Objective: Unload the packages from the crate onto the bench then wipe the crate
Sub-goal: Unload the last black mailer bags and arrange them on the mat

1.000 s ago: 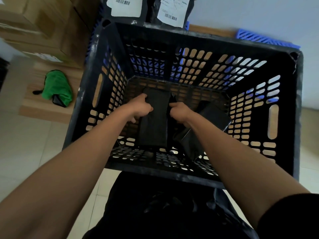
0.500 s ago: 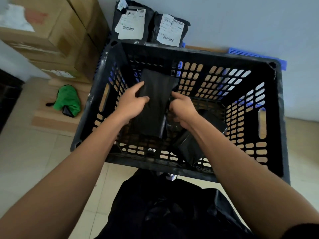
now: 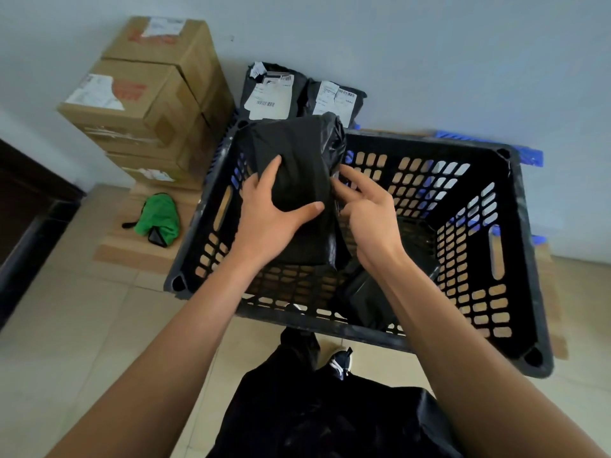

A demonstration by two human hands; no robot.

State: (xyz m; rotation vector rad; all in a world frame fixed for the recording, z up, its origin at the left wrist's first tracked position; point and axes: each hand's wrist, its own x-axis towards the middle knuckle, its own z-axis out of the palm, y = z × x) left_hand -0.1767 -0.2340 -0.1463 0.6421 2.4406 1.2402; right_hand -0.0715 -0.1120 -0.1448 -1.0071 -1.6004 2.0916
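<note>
Two hands work over the black crate (image 3: 515, 226). We see the left hand (image 3: 264, 219) gripping a black package (image 3: 294, 166), with fingers spread over its left face and the thumb curled across its near side. The right hand (image 3: 367, 213) touches the package's right edge; its fingers are loosely bent and fairly wide apart, and we cannot tell whether they pinch the wrapping. The package is held upright above the crate's far-left corner, its top level with or above the far rim.

A second black package (image 3: 373, 295) lies inside the crate, against the near wall, partly hidden by the right forearm.

Beyond the crate's far-left corner, we note two labelled black parcels (image 3: 281, 94) leaning against the wall, side by side. To their left stands a stack of cardboard boxes (image 3: 148, 100). A green cloth bundle (image 3: 158, 214) rests on flat cardboard to the left of the crate. Blue plastic (image 3: 529, 157) shows behind the crate's far-right corner.
</note>
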